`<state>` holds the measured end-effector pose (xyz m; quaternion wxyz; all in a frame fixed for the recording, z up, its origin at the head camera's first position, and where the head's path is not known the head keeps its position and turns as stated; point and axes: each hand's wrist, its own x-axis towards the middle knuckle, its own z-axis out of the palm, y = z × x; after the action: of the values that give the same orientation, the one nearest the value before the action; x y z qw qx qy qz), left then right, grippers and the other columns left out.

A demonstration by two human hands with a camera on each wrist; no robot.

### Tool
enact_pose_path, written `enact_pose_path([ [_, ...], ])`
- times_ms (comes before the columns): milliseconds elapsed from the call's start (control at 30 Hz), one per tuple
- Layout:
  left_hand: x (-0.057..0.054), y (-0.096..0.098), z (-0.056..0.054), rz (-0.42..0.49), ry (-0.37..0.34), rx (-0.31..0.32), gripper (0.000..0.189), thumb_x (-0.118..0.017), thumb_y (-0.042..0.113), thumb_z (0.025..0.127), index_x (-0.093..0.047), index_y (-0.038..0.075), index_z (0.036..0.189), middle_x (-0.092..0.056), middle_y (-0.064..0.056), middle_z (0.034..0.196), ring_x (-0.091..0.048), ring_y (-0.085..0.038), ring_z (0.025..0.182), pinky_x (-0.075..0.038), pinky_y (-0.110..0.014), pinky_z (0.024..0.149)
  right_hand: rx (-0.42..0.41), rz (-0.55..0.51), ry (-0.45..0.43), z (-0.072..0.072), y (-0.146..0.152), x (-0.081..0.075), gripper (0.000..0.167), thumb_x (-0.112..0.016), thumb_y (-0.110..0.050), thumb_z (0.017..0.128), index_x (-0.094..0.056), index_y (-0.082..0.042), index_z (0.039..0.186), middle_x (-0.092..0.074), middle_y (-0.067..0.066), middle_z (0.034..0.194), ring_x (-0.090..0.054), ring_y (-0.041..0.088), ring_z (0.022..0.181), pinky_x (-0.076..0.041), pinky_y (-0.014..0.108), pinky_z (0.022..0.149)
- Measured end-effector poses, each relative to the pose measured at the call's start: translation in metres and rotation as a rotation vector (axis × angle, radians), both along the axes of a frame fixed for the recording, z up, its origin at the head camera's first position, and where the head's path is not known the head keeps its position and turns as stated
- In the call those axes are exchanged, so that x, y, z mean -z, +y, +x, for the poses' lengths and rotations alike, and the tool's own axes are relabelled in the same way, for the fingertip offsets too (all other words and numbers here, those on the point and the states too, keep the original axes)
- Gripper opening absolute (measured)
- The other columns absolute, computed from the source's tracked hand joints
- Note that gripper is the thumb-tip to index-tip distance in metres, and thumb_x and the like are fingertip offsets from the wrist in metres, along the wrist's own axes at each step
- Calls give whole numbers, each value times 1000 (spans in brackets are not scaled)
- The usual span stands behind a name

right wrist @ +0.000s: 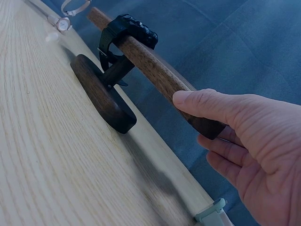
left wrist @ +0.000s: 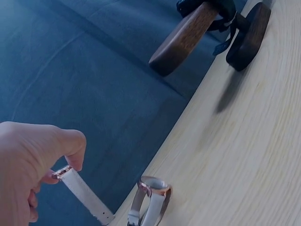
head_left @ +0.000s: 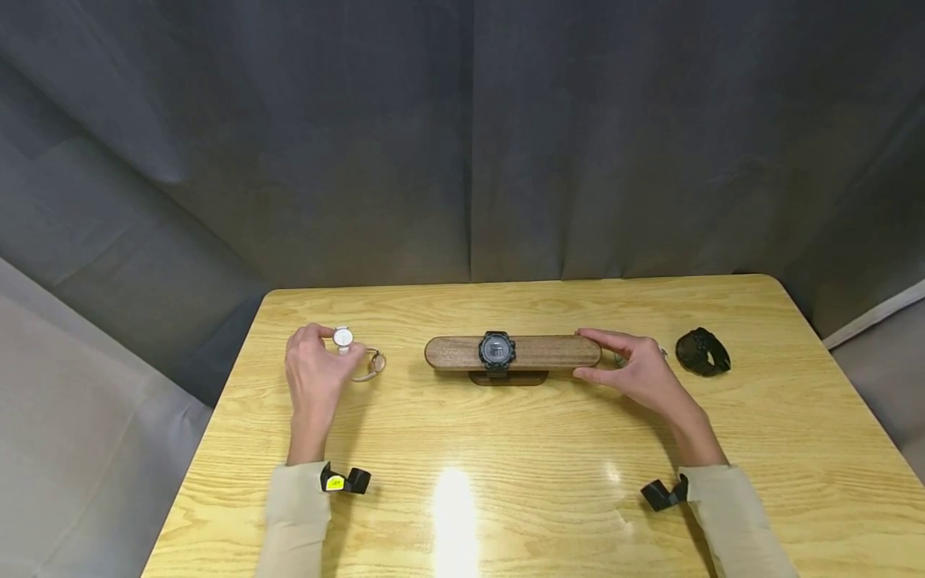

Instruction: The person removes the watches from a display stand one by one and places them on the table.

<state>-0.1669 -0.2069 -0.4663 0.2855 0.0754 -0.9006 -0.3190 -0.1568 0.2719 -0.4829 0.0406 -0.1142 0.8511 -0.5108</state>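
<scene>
My left hand (head_left: 318,365) pinches a white watch (head_left: 343,338) with a pale round dial between thumb and fingers. Its light strap (left wrist: 87,195) hangs down in the left wrist view. Beside that hand, a rose-gold watch with a light strap (left wrist: 157,190) stands on the table. In the middle is a wooden watch stand (head_left: 552,352), a rounded bar on a post and base. A black digital watch (head_left: 497,350) is strapped around the bar, left of its centre. My right hand (head_left: 639,373) grips the bar's right end, thumb (right wrist: 197,101) on the near side.
A black watch (head_left: 702,352) with a curved strap lies to the right on the wooden table (head_left: 549,466). Behind my right hand, a mint-green watch (right wrist: 214,214) shows partly in the right wrist view. Dark curtain (head_left: 462,160) hangs behind the table's far edge.
</scene>
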Motion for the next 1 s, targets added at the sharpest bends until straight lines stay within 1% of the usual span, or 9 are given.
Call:
enact_pose_path([
  [167,4,-6,-2,-14,-19,-4,28,-80,13,70,-68,-4,90,-66,-19,84,-59,-37,83,-47,-47,69,-6,5,2,0,0,-1,67,-89,-34,85,-64,-19,146,-58,9,150,-55,29,120,-37,32,38],
  [267,7,-8,-3,-16,-57,-10,29,-81,12,71,-65,-3,89,-67,-20,86,-61,-39,84,-51,-50,72,6,12,2,1,-1,-1,67,-89,-35,85,-64,-21,145,-59,8,150,-57,28,115,-36,32,37],
  [400,11,-11,-5,-4,-114,-19,31,-83,11,72,-63,-2,91,-67,-20,87,-63,-39,82,-53,-52,72,13,10,2,0,-1,-1,64,-89,-33,85,-65,-23,144,-59,10,150,-59,29,112,-35,33,37],
  [567,17,-14,-6,-9,-155,-35,40,-90,14,70,-62,-3,92,-66,-21,87,-65,-41,81,-54,-53,73,20,17,6,-1,0,0,64,-90,-33,84,-66,-25,143,-60,9,149,-60,28,111,-34,32,37],
  [633,20,-16,-6,-23,-171,-41,42,-92,15,69,-62,-3,92,-66,-20,86,-65,-41,81,-54,-53,73,19,17,8,-1,0,1,64,-90,-33,84,-66,-25,143,-60,9,149,-63,29,104,-33,32,36],
  [733,24,-19,-7,-51,-191,-40,41,-91,15,69,-62,-3,91,-65,-20,84,-64,-41,79,-54,-52,71,11,14,6,-1,0,0,64,-90,-33,84,-66,-25,143,-60,9,149,-64,30,100,-33,32,36],
  [833,27,-22,-7,-82,-202,-23,39,-89,13,70,-60,-4,91,-63,-19,83,-63,-40,78,-53,-52,68,-1,11,8,0,0,-1,64,-89,-33,85,-65,-24,144,-59,10,150,-64,31,101,-33,32,36],
  [900,28,-24,-7,-102,-208,-11,36,-86,10,70,-60,-4,91,-63,-20,83,-62,-40,77,-53,-52,67,-2,7,6,0,0,-1,65,-89,-33,85,-65,-23,144,-59,9,150,-60,30,109,-33,31,36],
  [1000,29,-25,-6,-122,-236,0,34,-84,8,71,-60,-4,91,-63,-19,83,-62,-39,79,-53,-51,68,-3,2,-1,0,-1,-2,65,-89,-33,85,-65,-21,144,-59,9,150,-58,30,113,-33,31,36],
])
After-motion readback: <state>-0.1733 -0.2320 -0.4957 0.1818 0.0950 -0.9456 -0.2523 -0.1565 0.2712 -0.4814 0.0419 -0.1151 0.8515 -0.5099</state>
